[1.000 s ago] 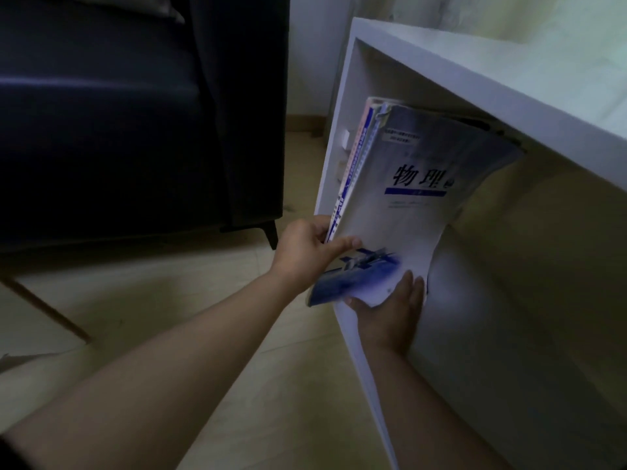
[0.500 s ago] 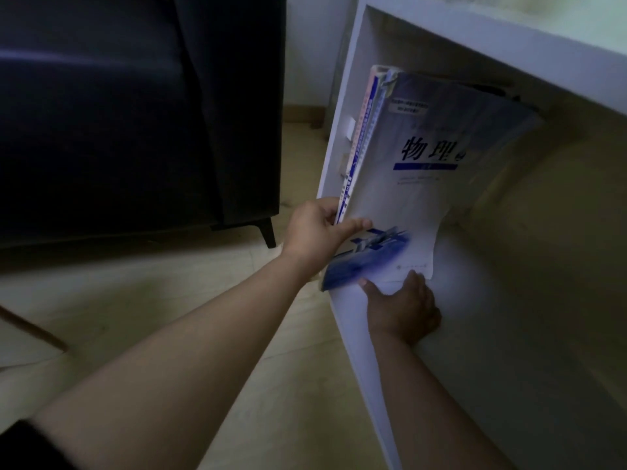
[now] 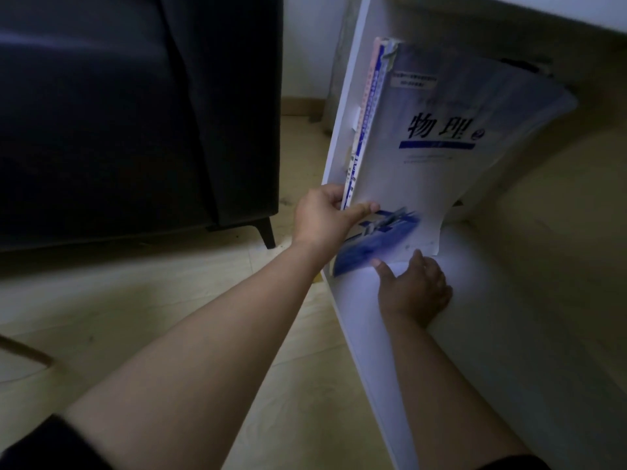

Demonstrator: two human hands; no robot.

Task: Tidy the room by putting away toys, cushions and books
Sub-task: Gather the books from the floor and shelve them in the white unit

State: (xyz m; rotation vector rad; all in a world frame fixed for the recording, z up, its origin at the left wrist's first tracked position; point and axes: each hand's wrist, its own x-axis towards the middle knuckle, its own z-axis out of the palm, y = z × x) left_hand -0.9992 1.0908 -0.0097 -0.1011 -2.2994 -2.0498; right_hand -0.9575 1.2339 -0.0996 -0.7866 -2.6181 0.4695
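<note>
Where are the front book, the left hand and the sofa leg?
front book [image 3: 437, 130]: head view, on the cover's printed title.
left hand [image 3: 322, 217]: head view, on the back of the hand gripping the books' lower edge.
sofa leg [image 3: 266, 234]: head view, on the dark tapered leg.

My left hand [image 3: 322, 218] pinches the lower spine edge of a stack of thin paperback textbooks [image 3: 437, 157], thumb across the pale cover printed with blue characters. The books stand upright inside the white open-fronted cabinet [image 3: 342, 110], at one o'clock from my wrist. My right hand [image 3: 412, 288] rests on the shelf floor at five o'clock from the left, fingertips touching the curled bottom corner. A dark upholstered sofa [image 3: 135, 113] sits at nine o'clock on the pale wooden floor [image 3: 169, 290].
</note>
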